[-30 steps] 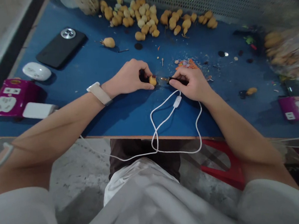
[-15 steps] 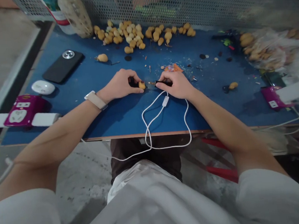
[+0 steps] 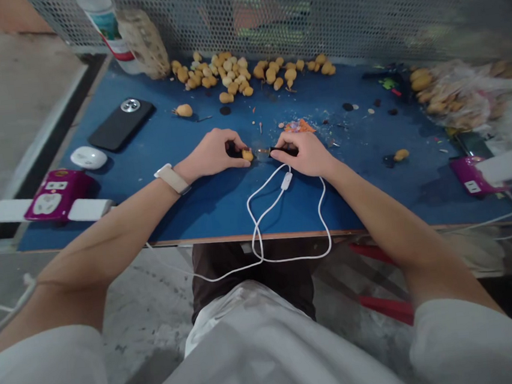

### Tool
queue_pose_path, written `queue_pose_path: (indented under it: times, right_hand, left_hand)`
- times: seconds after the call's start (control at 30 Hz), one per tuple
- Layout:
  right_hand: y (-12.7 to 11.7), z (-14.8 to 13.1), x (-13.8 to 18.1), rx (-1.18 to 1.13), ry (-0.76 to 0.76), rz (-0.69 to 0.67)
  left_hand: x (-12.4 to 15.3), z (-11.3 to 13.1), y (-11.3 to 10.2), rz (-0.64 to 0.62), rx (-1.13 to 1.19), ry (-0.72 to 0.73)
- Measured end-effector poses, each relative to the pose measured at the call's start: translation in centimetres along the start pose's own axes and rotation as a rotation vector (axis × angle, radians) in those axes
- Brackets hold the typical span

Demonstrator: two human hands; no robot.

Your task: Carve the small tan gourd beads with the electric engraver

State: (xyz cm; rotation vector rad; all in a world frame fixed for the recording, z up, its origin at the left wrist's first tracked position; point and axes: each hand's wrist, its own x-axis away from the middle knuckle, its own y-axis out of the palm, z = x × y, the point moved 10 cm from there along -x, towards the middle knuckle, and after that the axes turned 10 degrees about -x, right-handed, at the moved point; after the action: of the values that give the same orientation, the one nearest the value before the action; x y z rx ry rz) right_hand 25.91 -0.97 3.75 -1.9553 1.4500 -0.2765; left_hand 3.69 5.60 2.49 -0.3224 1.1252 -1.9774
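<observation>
My left hand [image 3: 219, 151], with a pale watch band at the wrist, pinches a small yellow-tan gourd [image 3: 247, 155] between thumb and fingers. Something dark shows behind it in the grip; I cannot make out what. Facing it from the right, my right hand [image 3: 304, 153] is closed round a black-handled pen-like tool [image 3: 283, 152]. Its light, shiny tip points left at the gourd, and whether they touch is too small to tell. A white cable [image 3: 260, 240] with a small inline switch [image 3: 286, 181] loops below my right hand and over the table edge.
Many small gourds [image 3: 231, 73] lie along the back mesh panel [image 3: 334, 15]. A phone [image 3: 121, 125], white case [image 3: 88, 158] and purple power adapter [image 3: 59, 193] are at left. Orange scraps [image 3: 299, 126] lie behind my right hand; a plastic bag [image 3: 458, 88] and another purple adapter [image 3: 469, 176] are at right.
The whole view has shifted slightly, with the table things lower in the picture. Both hands keep their holds on the gourd and the tool, almost in the same place.
</observation>
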Motion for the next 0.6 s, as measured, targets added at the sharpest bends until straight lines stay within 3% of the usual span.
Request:
queue_pose_path:
  times: [0.47, 0.6]
  right_hand:
    - [-0.2, 0.6, 0.2, -0.007, 0.023, 0.013]
    - [-0.5, 1.4, 0.1, -0.118, 0.024, 0.046]
  left_hand:
    - [-0.1, -0.2, 0.2, 0.019, -0.017, 0.036]
    - [0.0, 0.4, 0.2, 0.017, -0.065, 0.038]
